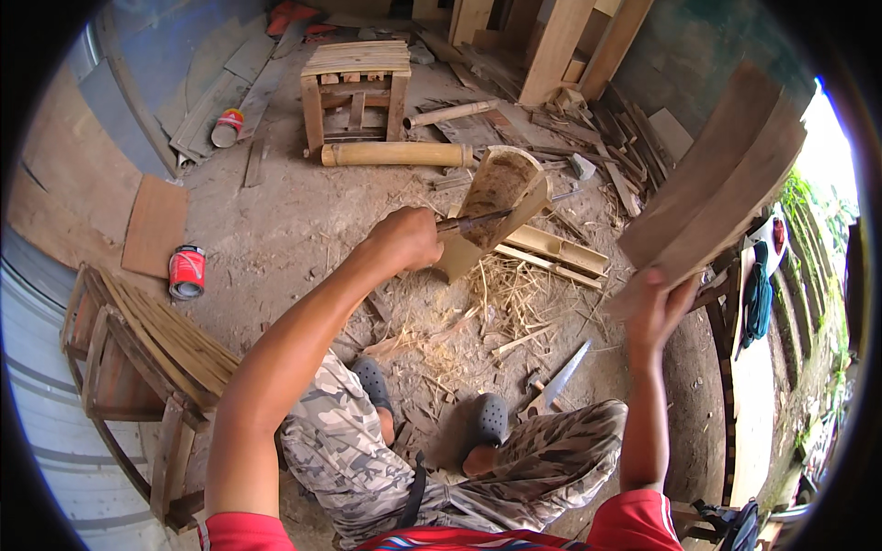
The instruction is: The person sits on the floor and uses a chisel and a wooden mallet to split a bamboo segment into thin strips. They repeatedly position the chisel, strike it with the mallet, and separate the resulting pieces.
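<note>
My left hand [404, 241] is closed round a knife-like tool [481, 220] with a dark, narrow blade. Its blade lies across a wide, hollow, trough-shaped piece of wood or bamboo [503, 184], brown and rough inside. My right hand [654, 308] is raised at the right, fingers wrapped on the lower end of a long wooden board [717, 179], slightly blurred. Below the trough, pale shavings [514, 292] and a split bamboo piece [556, 250] lie on the ground. Near my foot rests a handsaw [562, 375].
A slatted wooden stool [356, 60] stands ahead, with a bamboo pole [395, 154] before it. Another slatted stool or bench [170, 335] is at my left. Red tins [186, 273] lie on the dirt floor. Scrap wood [588, 138] is piled at the far right.
</note>
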A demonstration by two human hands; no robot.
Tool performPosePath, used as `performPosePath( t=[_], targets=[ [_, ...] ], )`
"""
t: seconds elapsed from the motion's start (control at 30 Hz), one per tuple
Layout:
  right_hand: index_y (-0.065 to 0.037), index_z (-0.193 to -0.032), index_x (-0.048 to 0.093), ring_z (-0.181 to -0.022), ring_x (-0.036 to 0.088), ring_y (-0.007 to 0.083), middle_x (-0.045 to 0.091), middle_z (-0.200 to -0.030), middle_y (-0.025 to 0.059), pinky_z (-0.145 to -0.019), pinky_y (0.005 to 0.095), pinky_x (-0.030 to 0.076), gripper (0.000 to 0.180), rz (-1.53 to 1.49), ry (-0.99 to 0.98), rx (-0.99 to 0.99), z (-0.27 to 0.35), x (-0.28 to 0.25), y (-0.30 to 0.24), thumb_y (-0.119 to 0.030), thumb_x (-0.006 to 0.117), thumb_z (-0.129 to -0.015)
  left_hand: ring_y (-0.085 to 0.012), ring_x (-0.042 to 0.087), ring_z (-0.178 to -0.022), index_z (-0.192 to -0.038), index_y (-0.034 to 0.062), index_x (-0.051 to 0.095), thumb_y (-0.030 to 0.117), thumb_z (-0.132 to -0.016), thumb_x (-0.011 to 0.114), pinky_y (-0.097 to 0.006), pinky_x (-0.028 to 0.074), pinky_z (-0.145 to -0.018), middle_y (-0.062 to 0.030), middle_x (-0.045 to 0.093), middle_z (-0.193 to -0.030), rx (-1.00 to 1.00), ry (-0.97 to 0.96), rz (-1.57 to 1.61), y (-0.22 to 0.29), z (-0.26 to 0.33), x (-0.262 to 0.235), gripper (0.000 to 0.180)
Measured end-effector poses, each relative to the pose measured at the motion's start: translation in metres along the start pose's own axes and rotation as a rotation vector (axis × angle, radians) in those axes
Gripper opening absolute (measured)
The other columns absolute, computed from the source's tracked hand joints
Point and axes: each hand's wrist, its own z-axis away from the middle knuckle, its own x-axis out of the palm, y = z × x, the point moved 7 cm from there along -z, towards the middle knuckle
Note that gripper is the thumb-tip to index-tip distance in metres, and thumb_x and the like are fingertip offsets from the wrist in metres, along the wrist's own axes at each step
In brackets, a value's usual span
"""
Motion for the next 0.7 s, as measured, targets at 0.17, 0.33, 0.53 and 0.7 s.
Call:
performPosePath(
  t=[0.17, 0.33, 0.53, 0.7],
  targets=[
    [0.004, -0.125, 0.052, -0.091, 0.066, 0.0292, 0.067, -0.099, 0.0238, -0.081, 0.0410, 0.053, 0.067, 0.464, -0.701, 0.482, 0.067, 0.044, 0.070, -0.043, 0.071, -0.080, -0.0381, 0.070, -0.075, -0.087, -0.0103, 0.068, 0.015, -0.077, 0.065, -0.045, 0.055, -0.070, -0.0298, 0.068, -0.081, 0.058, 0.059, 0.008, -0.009, -0.004, 0.009, 0.028],
    [0.004, -0.126, 0.056, -0.090, 0.066, 0.0243, 0.067, -0.103, 0.0180, -0.078, 0.0379, 0.052, 0.069, 0.161, -0.522, 0.467, 0.010, 0.017, 0.016, -0.044, 0.075, -0.081, -0.0408, 0.070, -0.080, -0.087, -0.0097, 0.068, 0.014, -0.074, 0.064, -0.046, 0.055, -0.073, -0.0308, 0.068, -0.084, 0.102, 0.064, -0.047, -0.001, -0.007, 0.004, 0.028],
    [-0.002, -0.129, 0.046, -0.068, 0.064, 0.0183, 0.058, -0.101, 0.0116, -0.056, 0.0289, 0.053, 0.070, -0.151, -0.083, 0.285, -0.020, -0.011, -0.015, -0.052, 0.069, -0.086, -0.0408, 0.071, -0.085, -0.090, -0.0091, 0.069, 0.014, -0.077, 0.063, -0.046, 0.056, -0.076, -0.0307, 0.069, -0.089, 0.046, 0.026, -0.024, 0.001, -0.002, 0.009, 0.028],
    [0.003, -0.137, 0.042, -0.097, 0.065, 0.0343, 0.062, -0.113, 0.0228, -0.091, 0.0493, 0.052, 0.076, 0.168, -0.364, 0.307, 0.073, 0.027, 0.058, -0.044, 0.070, -0.085, -0.0369, 0.072, -0.081, -0.090, -0.0096, 0.070, 0.010, -0.077, 0.065, -0.044, 0.057, -0.073, -0.0290, 0.070, -0.089, 0.067, -0.001, -0.035, 0.006, -0.013, 0.023, 0.025]
  ],
)
